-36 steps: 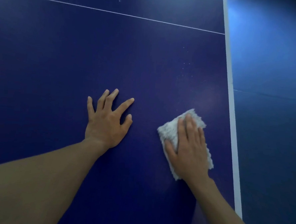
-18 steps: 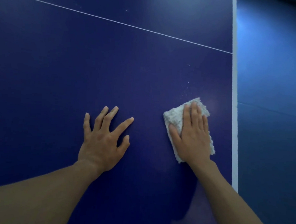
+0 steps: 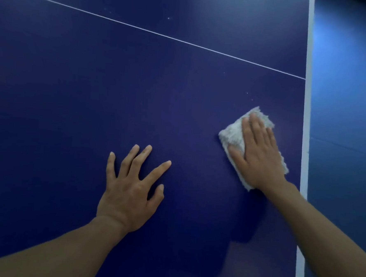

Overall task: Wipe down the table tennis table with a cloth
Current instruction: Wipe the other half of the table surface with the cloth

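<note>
Lower edge of frame: two bare forearms [image 3: 63,257] reach in from bottom left and bottom right. A dark shadow [image 3: 245,223] lies on the blue under the right one. Whether the paler patch below it is damp or a reflection, cannot tell.

Centre: left hand [image 3: 129,190] lies flat on the tabletop [image 3: 73,89], fingers straight and spread, holding nothing. Judged to be a brace.

Centre right: right hand [image 3: 260,156] lies palm down on the cloth [image 3: 231,132], fingers straight and together, thumb laid along it. It presses rather than grips. The cloth is a pale, fluffy folded pad, flat on the tabletop, just beside the white border stripe [image 3: 306,124] without touching it.

Progress (judgement): wiping is mid-course, near the right edge. A few pale specks [image 3: 247,93] sit just above the cloth, and more [image 3: 168,18] lie beyond the thin white line [image 3: 162,35] that runs from upper left towards centre right. Those areas look unfinished. No clear boundary between wiped and unwiped surface is visible, so the share done cannot be told.

Surface: dark blue, matt, smooth. Soft glare [image 3: 239,11] at upper centre.

Room: right of the stripe, a blue floor [image 3: 340,212], brightly lit at upper right. Nothing else of the room shows.
</note>
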